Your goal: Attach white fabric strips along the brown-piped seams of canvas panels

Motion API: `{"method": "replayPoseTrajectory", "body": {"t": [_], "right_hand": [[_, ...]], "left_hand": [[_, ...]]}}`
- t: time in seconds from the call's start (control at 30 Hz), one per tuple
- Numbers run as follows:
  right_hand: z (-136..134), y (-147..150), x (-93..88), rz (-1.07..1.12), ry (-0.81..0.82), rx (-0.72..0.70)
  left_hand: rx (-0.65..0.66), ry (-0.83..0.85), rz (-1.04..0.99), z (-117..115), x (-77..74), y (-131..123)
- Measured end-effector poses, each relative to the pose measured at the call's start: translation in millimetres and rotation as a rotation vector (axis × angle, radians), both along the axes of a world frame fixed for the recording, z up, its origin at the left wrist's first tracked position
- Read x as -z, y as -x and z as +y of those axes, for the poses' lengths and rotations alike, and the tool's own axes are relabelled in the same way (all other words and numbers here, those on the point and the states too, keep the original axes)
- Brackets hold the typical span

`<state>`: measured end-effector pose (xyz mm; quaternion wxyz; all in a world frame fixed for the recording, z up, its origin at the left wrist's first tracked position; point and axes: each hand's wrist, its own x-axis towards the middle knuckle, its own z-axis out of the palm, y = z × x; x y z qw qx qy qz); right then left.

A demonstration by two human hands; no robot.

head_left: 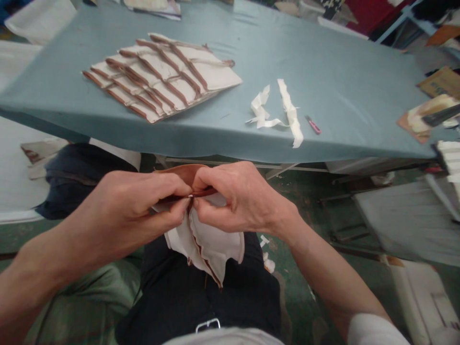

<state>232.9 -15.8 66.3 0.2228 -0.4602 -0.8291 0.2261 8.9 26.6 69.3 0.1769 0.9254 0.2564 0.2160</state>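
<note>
Above my lap, both hands pinch the top edge of a sewn leather piece (pixel 217 238), brown on one face and pale on the other. My left hand (pixel 143 203) grips it just left of a seam. Close against it, my right hand (pixel 235 194) pinches the same edge, thumb and forefinger almost touching those of the left. The pale side hangs down over dark trousers, with a brown-edged seam running down its middle. A strip of brown leather shows behind the fingers. What lies right between the fingertips is mostly hidden.
On the blue-covered table (pixel 223 139) lies an overlapping row of similar pale pieces with brown edges (pixel 161 79). Crumpled white strips (pixel 289 112) and small pink thread snips (pixel 313 125) lie to their right. Dark cloth (pixel 77 175) rests at the left.
</note>
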Motion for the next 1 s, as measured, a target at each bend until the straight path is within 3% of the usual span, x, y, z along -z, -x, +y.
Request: {"method": "replayPoseTrajectory", "body": {"t": [0.17,0.3,0.53,0.77,0.9,1.0], "right_hand": [[-1.5,6.1,-6.2,-0.009,0.032,0.021],[-2.0,7.0,-7.1,0.159,0.082,0.017],[-0.7,-0.4,-10.9,0.404,0.39,-0.043],[6.7,-3.7,-0.3,0.676,0.763,-0.127],[8.0,-4.8,1.2,0.731,0.837,-0.131],[5.6,-3.6,0.3,0.695,0.786,-0.115]], "left_hand": [[-0.029,-0.071,0.014,-6.4,-4.4,1.8],[0.012,-0.044,-0.006,-8.7,-5.8,4.3],[0.148,0.048,-0.123,-6.9,-2.3,6.1],[-0.012,-0.063,-0.069,-19.1,14.0,14.3],[-0.006,-0.17,0.02,-19.0,19.2,19.8],[0.033,-0.156,-0.042,-17.9,17.6,18.0]]}}
